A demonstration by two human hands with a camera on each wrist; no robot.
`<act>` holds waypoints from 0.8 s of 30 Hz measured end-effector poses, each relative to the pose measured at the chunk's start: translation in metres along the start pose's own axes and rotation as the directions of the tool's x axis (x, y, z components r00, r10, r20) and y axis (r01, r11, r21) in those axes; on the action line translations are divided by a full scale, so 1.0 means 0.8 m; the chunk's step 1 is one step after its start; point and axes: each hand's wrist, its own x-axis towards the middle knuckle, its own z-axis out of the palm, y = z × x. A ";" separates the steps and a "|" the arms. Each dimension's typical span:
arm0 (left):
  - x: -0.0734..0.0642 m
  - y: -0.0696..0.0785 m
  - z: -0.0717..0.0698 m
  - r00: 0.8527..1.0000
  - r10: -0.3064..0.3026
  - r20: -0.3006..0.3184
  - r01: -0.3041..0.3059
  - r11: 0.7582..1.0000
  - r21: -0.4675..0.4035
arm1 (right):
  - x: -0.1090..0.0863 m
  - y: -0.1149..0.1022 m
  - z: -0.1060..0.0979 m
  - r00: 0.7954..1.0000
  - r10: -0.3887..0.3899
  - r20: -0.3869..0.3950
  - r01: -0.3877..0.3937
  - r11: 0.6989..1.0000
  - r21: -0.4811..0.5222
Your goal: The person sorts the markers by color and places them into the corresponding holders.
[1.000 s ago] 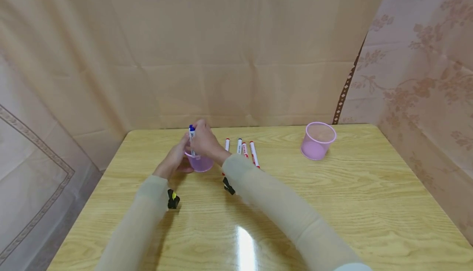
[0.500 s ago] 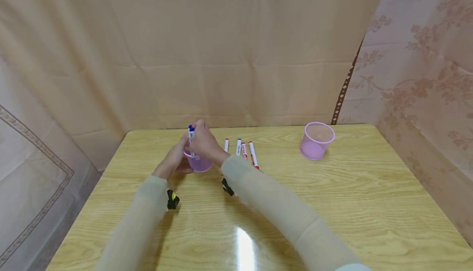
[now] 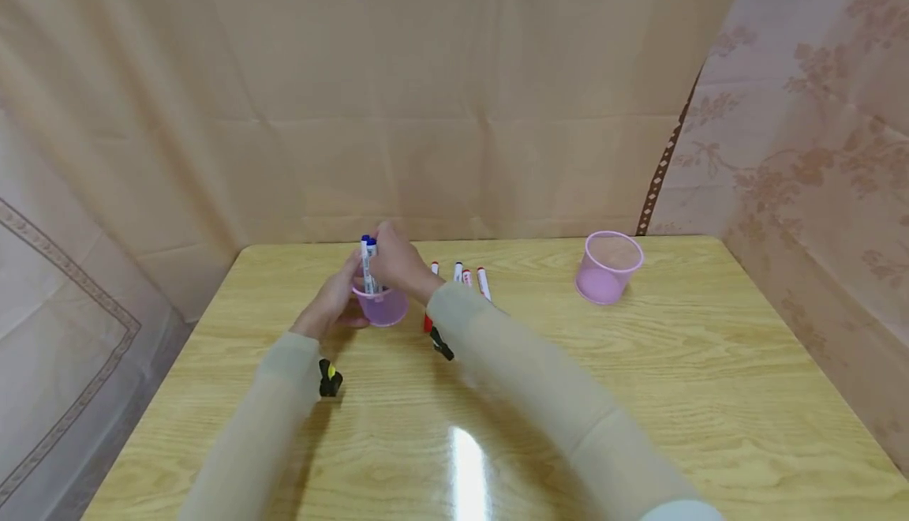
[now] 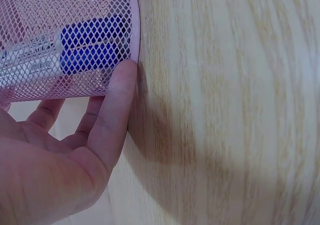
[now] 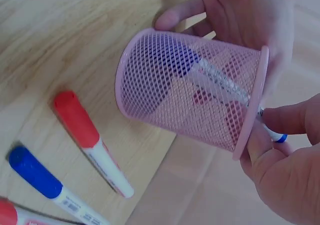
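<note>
A pink mesh pen holder [image 3: 383, 309] stands upright at the table's left. Inside it are blue-and-white markers [image 3: 366, 264], their blue caps [image 4: 90, 45] down by the base in the left wrist view. My left hand [image 3: 332, 300] holds the holder's left side, a fingertip near its bottom rim. At the top rim, my right hand [image 3: 401, 264] pinches the upper end of a marker [image 5: 279, 136] between thumb and fingers. Its grip is partly hidden in the head view. Close to the right wrist lies a red-capped marker [image 5: 77, 117] on the table.
Beside it lie a blue-capped marker [image 5: 35, 172] and more red-capped ones, partly covered by my right sleeve [image 3: 511, 371] in the head view. A second pink holder [image 3: 607, 272] stands at the table's back right. Curtain cloth [image 3: 426, 95] hangs behind the table [image 3: 639, 402].
My right hand has shifted slightly right and upward at the rim, so two marker ends now show beside it instead of one. The left hand keeps its place on the holder.
</note>
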 end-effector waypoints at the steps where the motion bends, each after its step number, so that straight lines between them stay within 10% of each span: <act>1: 0.000 0.000 0.000 1.000 0.001 0.001 -0.001 1.000 -0.002 | 0.000 -0.001 -0.001 1.000 0.003 0.003 -0.003 1.000 -0.001; 24: -0.001 -0.001 -0.001 1.000 0.016 0.014 -0.016 1.000 0.005 | 0.002 -0.003 -0.017 0.998 0.013 -0.065 -0.019 0.995 -0.099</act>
